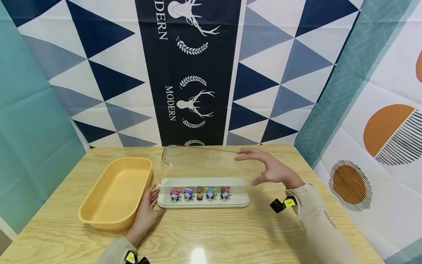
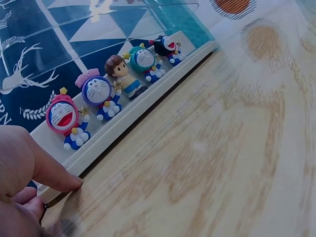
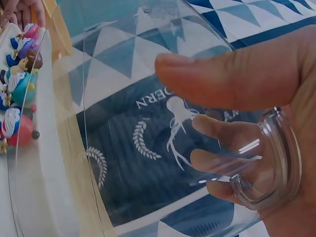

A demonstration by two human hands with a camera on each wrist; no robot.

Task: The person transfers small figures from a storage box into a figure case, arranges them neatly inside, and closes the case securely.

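Observation:
Small figurines (image 1: pixel 188 194), several Doraemon-like ones in coloured hats and one brown-haired child, stand in a row on a long white display base (image 1: pixel 201 205). My left hand (image 1: pixel 146 211) grips the base's left end, the thumb on its front corner (image 2: pixel 54 180). A clear plastic cover (image 1: pixel 168 156) slants above the base, its right end raised off it. Around that right end my right hand (image 1: pixel 271 169) holds the cover, with the thumb on one side; the other fingers show through the clear plastic in the right wrist view.
Left of the base, beside my left forearm, stands a yellow plastic tub (image 1: pixel 115 194). The wooden table (image 1: pixel 211 234) meets a patterned cloth backdrop (image 1: pixel 194 73) behind, with more cloth hanging at both sides.

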